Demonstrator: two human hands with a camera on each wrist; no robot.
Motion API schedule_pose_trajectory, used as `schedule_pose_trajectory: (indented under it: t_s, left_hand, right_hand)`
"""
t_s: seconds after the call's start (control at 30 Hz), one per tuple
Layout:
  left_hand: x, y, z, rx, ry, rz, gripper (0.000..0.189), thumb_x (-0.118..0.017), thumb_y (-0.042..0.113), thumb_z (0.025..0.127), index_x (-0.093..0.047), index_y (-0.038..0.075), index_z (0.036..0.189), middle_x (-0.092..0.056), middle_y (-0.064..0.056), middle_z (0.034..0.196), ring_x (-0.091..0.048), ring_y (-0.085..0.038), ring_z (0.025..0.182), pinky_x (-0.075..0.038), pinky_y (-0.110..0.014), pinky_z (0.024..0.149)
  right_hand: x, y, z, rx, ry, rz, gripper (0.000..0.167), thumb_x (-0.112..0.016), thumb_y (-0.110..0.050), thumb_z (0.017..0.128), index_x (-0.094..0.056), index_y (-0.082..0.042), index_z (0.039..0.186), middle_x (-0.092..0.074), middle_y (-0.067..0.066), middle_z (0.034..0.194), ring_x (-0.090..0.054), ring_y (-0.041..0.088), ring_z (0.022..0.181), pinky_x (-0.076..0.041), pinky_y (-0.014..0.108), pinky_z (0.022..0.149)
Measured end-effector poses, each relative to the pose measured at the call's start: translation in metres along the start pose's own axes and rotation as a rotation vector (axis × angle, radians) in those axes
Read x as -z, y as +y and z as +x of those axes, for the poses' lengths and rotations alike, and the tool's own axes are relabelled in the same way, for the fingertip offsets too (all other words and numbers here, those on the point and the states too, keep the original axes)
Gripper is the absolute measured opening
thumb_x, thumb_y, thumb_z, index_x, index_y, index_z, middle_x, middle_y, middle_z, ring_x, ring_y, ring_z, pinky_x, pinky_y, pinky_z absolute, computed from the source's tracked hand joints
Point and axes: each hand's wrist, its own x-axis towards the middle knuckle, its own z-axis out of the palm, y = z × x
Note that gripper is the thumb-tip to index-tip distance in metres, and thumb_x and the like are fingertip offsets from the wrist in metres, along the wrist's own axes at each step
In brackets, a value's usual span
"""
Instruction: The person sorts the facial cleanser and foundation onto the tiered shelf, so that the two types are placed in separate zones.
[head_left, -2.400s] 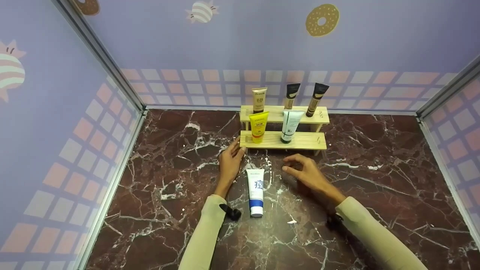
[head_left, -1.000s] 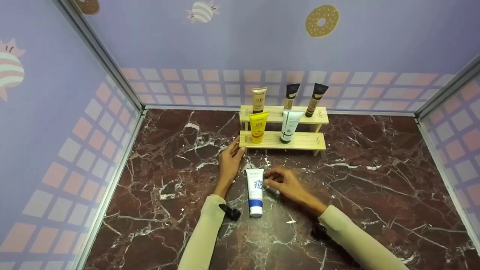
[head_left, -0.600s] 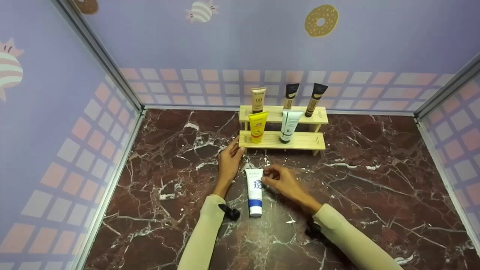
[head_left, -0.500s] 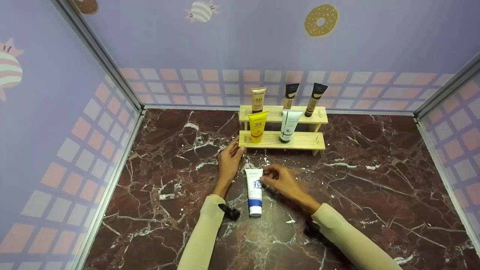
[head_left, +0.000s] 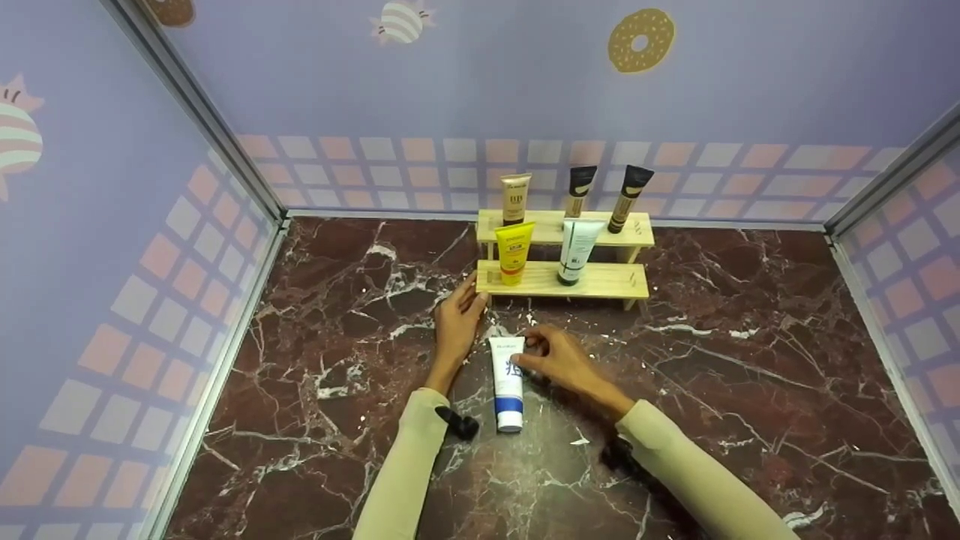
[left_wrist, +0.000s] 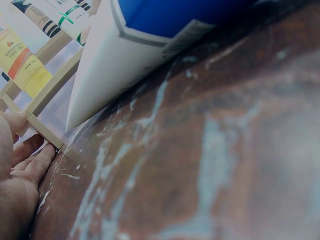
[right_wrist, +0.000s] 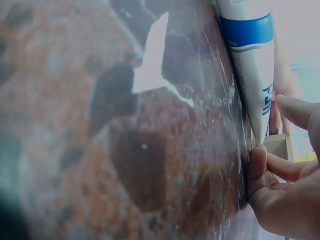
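A white squeeze tube (head_left: 508, 386) with a blue band lies on the marble-patterned surface, cap toward me. My right hand (head_left: 562, 364) pinches its far part: the thumb is over the printed face, and curled fingers sit at the flat crimped end, as the right wrist view shows. My left hand (head_left: 455, 326) holds the left end of a two-step wooden display rack (head_left: 611, 281), with its thumb at the front corner and its fingers along the side. On the rack's lower step stand a yellow tube (head_left: 514, 255) and a pale green tube (head_left: 577, 251).
The rack's upper step bears a gold tube (head_left: 515, 199) and two black-topped tubes, one slim and upright (head_left: 578, 191), the other leaning right (head_left: 630, 199). Patterned lilac walls (head_left: 450, 90) close off the back and sides. White scraps (head_left: 580, 442) dot the surface.
My right hand has moved left and down from in front of the rack to the white tube, and its thumb has come over the tube's face. The left hand has stayed at the rack.
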Motion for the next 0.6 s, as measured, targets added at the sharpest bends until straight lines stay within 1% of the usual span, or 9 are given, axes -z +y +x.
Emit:
schedule_pose_trajectory:
  t_s: [0.13, 0.27, 0.43, 0.6]
  left_hand:
    - [0.0, 0.0008, 0.0002, 0.011, 0.001, -0.004, 0.051, -0.073, 0.011, 0.108, -0.06, -0.001, 0.156, -0.071, -0.022, 0.142, -0.071, -0.033, 0.131, -0.059, -0.042, 0.111]
    - [0.0001, 0.0009, 0.0, 0.023, -0.002, -0.009, 0.05, -0.073, 0.01, 0.108, -0.062, 0.003, 0.156, -0.07, -0.023, 0.142, -0.072, -0.033, 0.13, -0.06, -0.041, 0.109]
    - [0.0002, 0.0004, 0.0, 0.011, -0.002, -0.009, 0.05, -0.073, 0.009, 0.108, -0.061, 0.0, 0.155, -0.071, -0.026, 0.141, -0.072, -0.035, 0.129, -0.06, -0.041, 0.108]
    - [-0.0002, 0.0, -0.0001, 0.011, -0.004, -0.008, 0.051, -0.073, 0.009, 0.108, -0.06, 0.0, 0.156, -0.069, -0.025, 0.143, -0.071, -0.035, 0.131, -0.059, -0.041, 0.11]
  right_hand:
    - [0.0001, 0.0006, 0.0013, 0.001, -0.02, -0.02, 0.057, -0.089, -0.026, 0.095, -0.068, 0.008, 0.137, -0.074, 0.017, 0.119, -0.068, 0.02, 0.091, -0.062, 0.033, 0.081]
    - [-0.0006, 0.0003, 0.0025, 0.028, -0.032, -0.044, 0.057, -0.09, -0.025, 0.095, -0.069, 0.009, 0.136, -0.07, 0.016, 0.115, -0.064, 0.018, 0.089, -0.058, 0.03, 0.078]
    - [-0.0011, -0.0009, 0.0029, 0.056, -0.037, -0.066, 0.059, -0.09, -0.025, 0.094, -0.068, 0.01, 0.136, -0.065, 0.014, 0.11, -0.06, 0.017, 0.087, -0.055, 0.029, 0.075]
    - [-0.0004, 0.0, 0.0029, 0.045, -0.046, -0.055, 0.052, -0.09, -0.024, 0.094, -0.069, 0.008, 0.129, -0.064, 0.014, 0.108, -0.059, 0.017, 0.086, -0.056, 0.03, 0.074]
